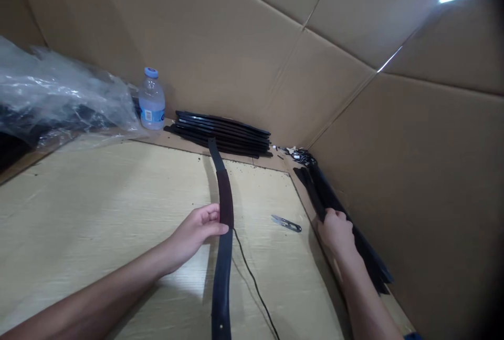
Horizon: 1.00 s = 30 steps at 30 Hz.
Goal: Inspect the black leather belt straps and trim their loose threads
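Observation:
A long black strap (222, 271) with a dark brown wrapped section (226, 198) runs up the middle of the board. My left hand (202, 227) pinches it at the lower end of that section, thumb on top. From there a thin dark cord (252, 274) trails down to the bottom edge. Over at the right, my right hand (336, 232) is closed on a black strip from a bundle of black strips (364, 245) lying along the cardboard wall. Small thread snips (286, 223) lie on the board between my hands.
Behind the board (118, 182) a stack of black strips (224, 132) lies against the cardboard wall (236, 56). To its left stand a water bottle (151, 101) and clear plastic wrapping (66, 93) over dark items. Tangled scraps (301, 156) sit in the far right corner.

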Tool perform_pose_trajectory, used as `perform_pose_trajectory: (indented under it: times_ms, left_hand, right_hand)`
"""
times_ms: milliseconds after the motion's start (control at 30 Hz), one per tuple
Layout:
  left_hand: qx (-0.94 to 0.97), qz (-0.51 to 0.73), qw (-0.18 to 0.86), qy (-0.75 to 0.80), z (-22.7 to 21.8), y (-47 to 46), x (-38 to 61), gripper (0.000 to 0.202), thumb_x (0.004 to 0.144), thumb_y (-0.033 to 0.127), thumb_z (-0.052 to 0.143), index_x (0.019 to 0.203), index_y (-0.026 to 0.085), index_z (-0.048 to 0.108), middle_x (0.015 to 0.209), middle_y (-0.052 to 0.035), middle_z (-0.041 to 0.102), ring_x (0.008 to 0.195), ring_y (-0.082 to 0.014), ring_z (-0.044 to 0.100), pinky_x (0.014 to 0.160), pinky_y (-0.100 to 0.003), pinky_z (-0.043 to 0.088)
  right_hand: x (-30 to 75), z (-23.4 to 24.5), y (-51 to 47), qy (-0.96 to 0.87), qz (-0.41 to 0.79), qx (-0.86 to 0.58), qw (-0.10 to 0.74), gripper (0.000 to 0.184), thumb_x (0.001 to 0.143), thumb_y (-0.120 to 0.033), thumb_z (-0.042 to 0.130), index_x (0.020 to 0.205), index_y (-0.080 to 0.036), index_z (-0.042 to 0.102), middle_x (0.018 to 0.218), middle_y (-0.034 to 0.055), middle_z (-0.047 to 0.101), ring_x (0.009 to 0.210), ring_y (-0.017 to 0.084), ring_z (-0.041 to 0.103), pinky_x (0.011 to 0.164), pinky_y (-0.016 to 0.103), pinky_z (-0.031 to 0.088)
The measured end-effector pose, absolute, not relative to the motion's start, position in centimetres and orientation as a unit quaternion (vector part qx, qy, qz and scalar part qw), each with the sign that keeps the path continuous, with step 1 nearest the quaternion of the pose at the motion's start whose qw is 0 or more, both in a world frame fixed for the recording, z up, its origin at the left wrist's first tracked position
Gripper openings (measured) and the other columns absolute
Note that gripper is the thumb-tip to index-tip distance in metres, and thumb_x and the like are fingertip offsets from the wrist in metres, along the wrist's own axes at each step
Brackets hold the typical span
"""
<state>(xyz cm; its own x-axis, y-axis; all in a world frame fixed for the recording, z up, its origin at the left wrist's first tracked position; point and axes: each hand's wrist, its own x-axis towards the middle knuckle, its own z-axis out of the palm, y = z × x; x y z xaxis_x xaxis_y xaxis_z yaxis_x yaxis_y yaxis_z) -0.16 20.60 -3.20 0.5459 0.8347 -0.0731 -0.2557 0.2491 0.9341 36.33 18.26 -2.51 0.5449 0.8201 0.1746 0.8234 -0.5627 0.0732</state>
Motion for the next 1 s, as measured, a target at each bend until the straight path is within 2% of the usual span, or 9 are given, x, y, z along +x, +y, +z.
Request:
perform_pose_trajectory:
  times_ms: [133,267,433,533,633,733,800,900,1000]
  left_hand:
    - [0.472,0.377,0.731,0.319,-3.5,20.6,-0.2,0.029,0.069,0.021,0.067,0.097,0.016,0.064,0.096,-0.0072,0.066,0.094,-0.0227,0.058,0.088,-0.037,0.04]
    - [0.463,0.378,0.738,0.313,-3.6,20.5,-0.3,0.032,0.067,0.021,0.069,0.098,0.017,0.064,0.097,-0.0074,0.066,0.097,-0.0234,0.057,0.089,-0.037,0.04]
    - [0.473,0.373,0.745,0.288,-3.5,20.4,-0.2,0.028,0.068,0.019,0.067,0.097,0.016,0.064,0.094,-0.0074,0.066,0.095,-0.0226,0.058,0.087,-0.036,0.04]
    - [0.478,0.375,0.742,0.283,-3.6,20.4,-0.2,0.026,0.069,0.019,0.066,0.094,0.016,0.064,0.094,-0.0073,0.066,0.091,-0.0218,0.058,0.085,-0.035,0.041]
    - [0.477,0.375,0.743,0.281,-3.8,20.4,-0.3,0.026,0.068,0.02,0.067,0.094,0.016,0.064,0.093,-0.0074,0.067,0.09,-0.0217,0.059,0.083,-0.035,0.041]
    - [0.475,0.376,0.745,0.28,-3.8,20.4,-0.3,0.027,0.067,0.02,0.068,0.094,0.015,0.064,0.089,-0.007,0.067,0.089,-0.0218,0.059,0.083,-0.035,0.041]
    - [0.471,0.376,0.748,0.278,-3.8,20.4,-0.3,0.027,0.067,0.019,0.067,0.094,0.015,0.064,0.086,-0.0064,0.067,0.087,-0.0214,0.059,0.083,-0.035,0.041]
    - [0.46,0.379,0.756,0.27,-3.6,20.4,-0.3,0.028,0.068,0.016,0.066,0.095,0.015,0.064,0.085,-0.0059,0.066,0.084,-0.0199,0.059,0.082,-0.035,0.041]
    - [0.443,0.386,0.768,0.254,-3.0,20.3,-0.3,0.03,0.068,0.012,0.063,0.098,0.015,0.064,0.089,-0.0062,0.066,0.085,-0.0188,0.059,0.083,-0.034,0.041]
  right_hand:
    - [38.5,-3.0,16.8,-0.522,-0.128,-0.842,-0.041,0.035,0.077,-0.014,0.049,0.11,-0.007,0.06,0.108,0.0211,0.056,0.091,0.03,0.058,0.076,0.037,0.043]
    - [39.9,-2.4,16.7,-0.554,-0.108,-0.825,-0.016,0.042,0.07,-0.02,0.059,0.109,-0.005,0.06,0.101,0.0194,0.061,0.089,0.027,0.061,0.077,0.032,0.044]
    - [40.6,-1.1,17.2,-0.544,-0.014,-0.839,0.026,0.053,0.062,-0.028,0.064,0.111,-0.01,0.059,0.09,0.012,0.068,0.082,0.026,0.063,0.069,0.03,0.044]
    - [40.4,-0.6,17.8,-0.527,0.012,-0.848,0.052,0.041,0.063,-0.032,0.063,0.098,-0.012,0.065,0.083,0.013,0.068,0.08,0.028,0.062,0.065,0.032,0.042]
    - [40.3,-0.1,18.4,-0.52,0.036,-0.85,0.079,0.027,0.07,-0.038,0.058,0.077,-0.013,0.066,0.074,0.0122,0.067,0.073,0.026,0.062,0.061,0.03,0.041]
    - [39.5,0.4,18.6,-0.519,0.075,-0.844,0.109,0.035,0.077,-0.047,0.049,0.067,-0.015,0.061,0.061,0.0071,0.062,0.058,0.019,0.059,0.053,0.027,0.04]
    - [37.9,0.7,18.2,-0.513,0.145,-0.83,0.164,0.043,0.081,-0.053,0.042,0.065,-0.016,0.058,0.055,0.0041,0.058,0.05,0.016,0.054,0.047,0.025,0.039]
    - [33.2,1.2,16.4,-0.453,0.352,-0.75,0.329,0.045,0.078,-0.058,0.046,0.065,-0.016,0.054,0.056,0.0024,0.057,0.048,0.014,0.052,0.047,0.025,0.041]
    - [26.4,1.5,13.8,-0.391,0.496,-0.653,0.417,0.039,0.079,-0.052,0.053,0.074,-0.014,0.06,0.076,0.0078,0.065,0.066,0.018,0.061,0.065,0.03,0.05]
